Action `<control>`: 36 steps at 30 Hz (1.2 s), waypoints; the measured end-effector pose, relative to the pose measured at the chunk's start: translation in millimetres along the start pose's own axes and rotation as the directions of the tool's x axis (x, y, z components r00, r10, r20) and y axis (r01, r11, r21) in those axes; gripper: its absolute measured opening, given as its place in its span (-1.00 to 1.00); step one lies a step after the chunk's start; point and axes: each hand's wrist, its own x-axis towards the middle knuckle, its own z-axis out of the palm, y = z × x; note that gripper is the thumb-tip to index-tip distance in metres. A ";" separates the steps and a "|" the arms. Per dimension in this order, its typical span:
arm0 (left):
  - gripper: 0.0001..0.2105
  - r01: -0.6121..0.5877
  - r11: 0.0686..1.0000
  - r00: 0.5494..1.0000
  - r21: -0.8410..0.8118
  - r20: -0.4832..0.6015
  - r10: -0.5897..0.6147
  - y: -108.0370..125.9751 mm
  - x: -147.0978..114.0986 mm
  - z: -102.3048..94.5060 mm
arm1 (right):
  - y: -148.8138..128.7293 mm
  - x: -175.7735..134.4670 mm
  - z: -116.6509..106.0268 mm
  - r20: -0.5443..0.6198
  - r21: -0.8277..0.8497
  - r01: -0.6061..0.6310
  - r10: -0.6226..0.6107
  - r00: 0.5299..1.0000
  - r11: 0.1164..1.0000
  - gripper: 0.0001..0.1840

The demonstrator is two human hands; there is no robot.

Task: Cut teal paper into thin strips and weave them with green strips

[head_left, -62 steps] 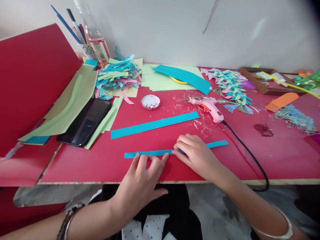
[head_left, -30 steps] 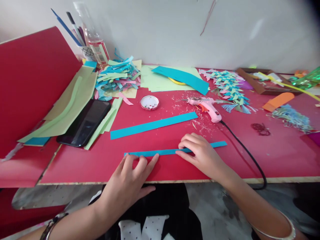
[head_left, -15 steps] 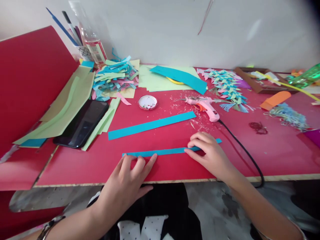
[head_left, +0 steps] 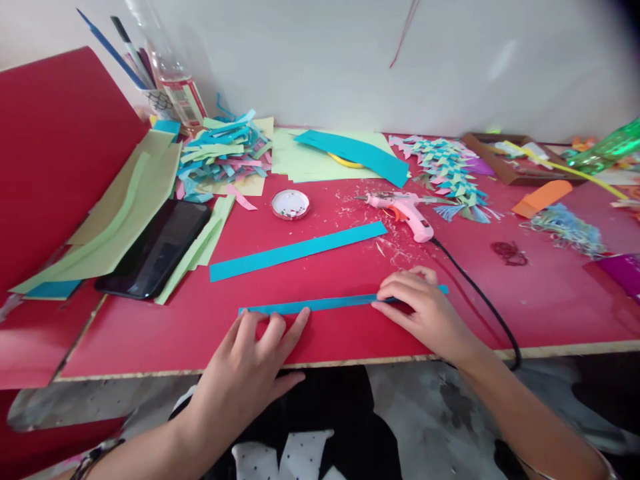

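A narrow blue paper strip [head_left: 340, 304] lies along the front of the red table. My left hand [head_left: 260, 340] rests on its left part, fingers spread and fingertips pressing it down. Near the right end, my right hand [head_left: 417, 303] pinches the strip between thumb and fingers; the strip's tip shows beyond the knuckles. Between the hands the strip looks folded lengthwise, though the crease is hard to make out. A wider blue paper strip [head_left: 300, 251] lies flat just behind, touched by neither hand.
A pink glue gun [head_left: 407, 212] lies behind my right hand, its black cord [head_left: 480, 293] running over the front edge. A white lid [head_left: 291, 204], a phone [head_left: 155, 247], cut paper strips [head_left: 225, 153], a woven paper piece [head_left: 445, 167] and a brown tray [head_left: 520, 175] surround the work.
My right hand has shifted slightly rightward along the strip, its fingers still pinched. My left hand stays pressed on the left part. The whole view has moved a little.
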 end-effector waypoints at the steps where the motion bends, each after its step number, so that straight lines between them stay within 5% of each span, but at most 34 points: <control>1: -0.41 0.007 0.999 1.000 -0.044 -0.001 -0.007 -0.8 1.5 -0.8 | 0.3 0.8 0.4 0.007 0.031 0.015 -0.015 1.000 0.999 -0.91; 12: -0.82 -0.059 0.920 0.991 -0.388 -0.135 0.006 7.7 54.3 0.4 | -28.2 17.2 20.0 -0.012 0.112 0.124 -0.123 0.992 0.986 -0.90; 20: -0.84 -0.020 0.797 0.986 -0.604 -0.143 -0.083 6.0 56.1 9.1 | -28.5 13.7 18.3 -0.062 0.167 0.055 -0.045 0.997 0.984 -0.92; 27: -0.74 0.109 0.823 0.970 -0.558 -0.122 -0.211 8.4 52.3 13.6 | -30.4 17.8 19.1 -0.047 0.068 -0.030 0.033 0.998 0.997 -0.87; 36: -0.83 0.138 0.875 0.977 -0.465 -0.081 -0.197 8.3 52.9 11.6 | -21.9 20.2 13.0 0.006 0.046 -0.090 0.089 0.996 0.995 -0.85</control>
